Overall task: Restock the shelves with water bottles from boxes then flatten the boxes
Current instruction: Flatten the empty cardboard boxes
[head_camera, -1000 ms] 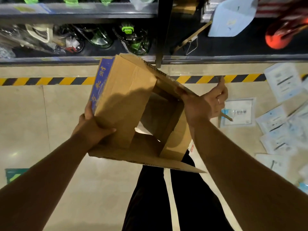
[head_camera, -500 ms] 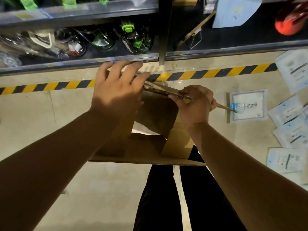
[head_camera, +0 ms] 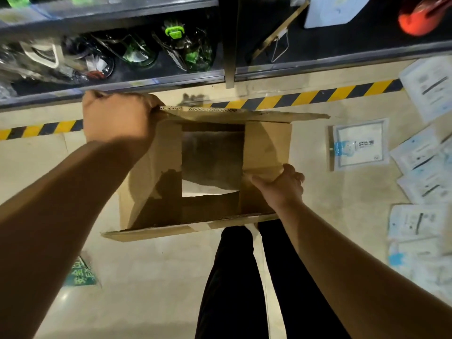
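box (head_camera: 210, 172) between both, left hand (head_camera: 117, 118) gripping far corner, right hand (head_camera: 281, 185) near flap

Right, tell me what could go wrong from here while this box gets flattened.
The left hand grips the cardboard box at its raw corrugated edge; a sudden fold may pinch fingers. The right hand holds only a side flap, which might tear or slip. Paper packets lie on the floor beside the legs; a step that way could slide.
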